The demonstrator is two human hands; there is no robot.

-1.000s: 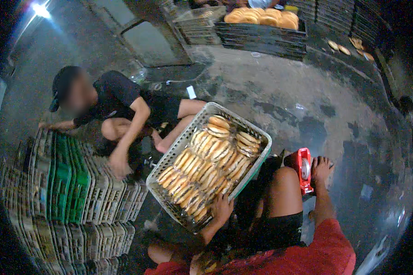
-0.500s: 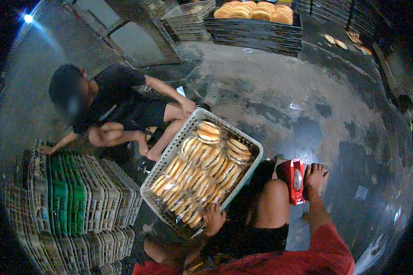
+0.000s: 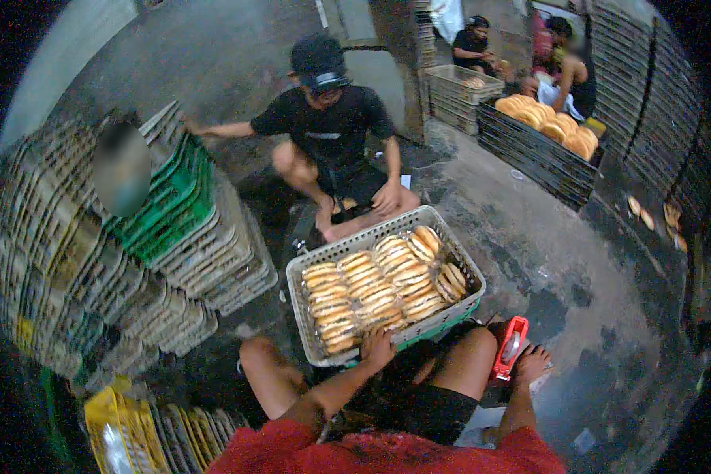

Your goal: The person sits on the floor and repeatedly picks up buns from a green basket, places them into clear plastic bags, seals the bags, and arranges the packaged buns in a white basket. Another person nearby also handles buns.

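Observation:
A grey plastic crate point(image 3: 299, 304) stands in front of me, filled with rows of filled buns point(image 3: 361, 278) in clear wrapping. My left hand point(image 3: 378, 347) hooks its fingers over the crate's near rim, next to the nearest buns. To the right of my knee is a red tape dispenser point(image 3: 510, 347) with a roll on it. Just right of the dispenser, my right hand point(image 3: 533, 363) lies with fingers spread. Something pale shows under that hand; I cannot tell what it is.
Tall stacks of crates point(image 3: 237, 261), grey and green, rise at left, with a yellow crate point(image 3: 118, 426) nearer me. A co-worker point(image 3: 324, 130) sits across, one arm toward the stack. Farther right, black trays point(image 3: 529, 154) hold large buns; other people sit behind. Loose buns point(image 3: 640, 212) lie beyond.
The view has swung up and left, bringing more crates and people in. The co-worker's near hand has left the crate rim and rests by their legs. My hands keep their places.

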